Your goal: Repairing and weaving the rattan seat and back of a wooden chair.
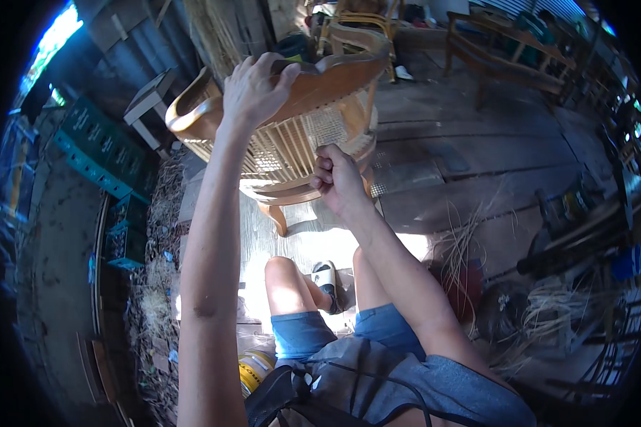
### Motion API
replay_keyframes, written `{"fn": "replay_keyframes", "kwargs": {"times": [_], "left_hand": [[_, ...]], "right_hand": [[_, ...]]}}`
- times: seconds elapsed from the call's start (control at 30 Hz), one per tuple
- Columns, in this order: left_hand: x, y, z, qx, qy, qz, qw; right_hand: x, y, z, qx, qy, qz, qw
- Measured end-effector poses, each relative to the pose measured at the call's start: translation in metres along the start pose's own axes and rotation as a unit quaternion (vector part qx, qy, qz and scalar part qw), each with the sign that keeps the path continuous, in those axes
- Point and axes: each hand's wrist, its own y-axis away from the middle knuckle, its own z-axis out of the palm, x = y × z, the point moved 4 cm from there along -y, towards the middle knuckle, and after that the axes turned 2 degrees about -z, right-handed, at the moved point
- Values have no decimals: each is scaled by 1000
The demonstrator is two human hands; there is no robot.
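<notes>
The chair (303, 107) stands on the floor (434, 139) straight ahead of the person, the outer side of its curved back facing them; the rail (345, 77) runs left to right across the top, while the slats (283, 149) drop from it toward the near, lower band. The left hand (253, 94) lies over the rail toward its left part, fingers spread apart, palm down. The right hand (338, 179) is nearer the slats, just to their right and lower than the rail, its fingers curled together; whether they pinch something thin, or touch the chair at all, I cannot tell. The left fingertips partly pass out of sight beyond the rail, and the right hand covers some of the lower back. Most of the seat is hidden behind the back, the loose strands (466, 249) at right tangle into shadow, and the far left rim blurs
</notes>
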Motion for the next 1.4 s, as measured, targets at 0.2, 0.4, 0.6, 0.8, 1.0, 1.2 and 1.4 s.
{"fn": "replay_keyframes", "kwargs": {"times": [0.2,0.4,0.6,0.8,1.0,1.2,1.4], "left_hand": [[-42,-54,27,48,-26,14,998],[-42,-33,30,185,58,59,979],[-19,88,98,-4,443,-224,868],[-18,101,133,32,544,-225,808],[-20,100,140,115,364,-134,914],[-27,84,153,157,431,-202,865],[-24,67,159,174,350,-218,894]], "right_hand": [[-4,-31,11,-2,1,-11,1000],[-5,-56,9,-39,34,-1,999],[-15,-58,2,-77,128,-38,988],[-32,-73,-16,-113,454,-255,846],[-72,-89,37,-242,772,-400,431],[-95,-107,42,-218,762,-436,426],[-93,-116,25,-151,723,-459,495]]}}
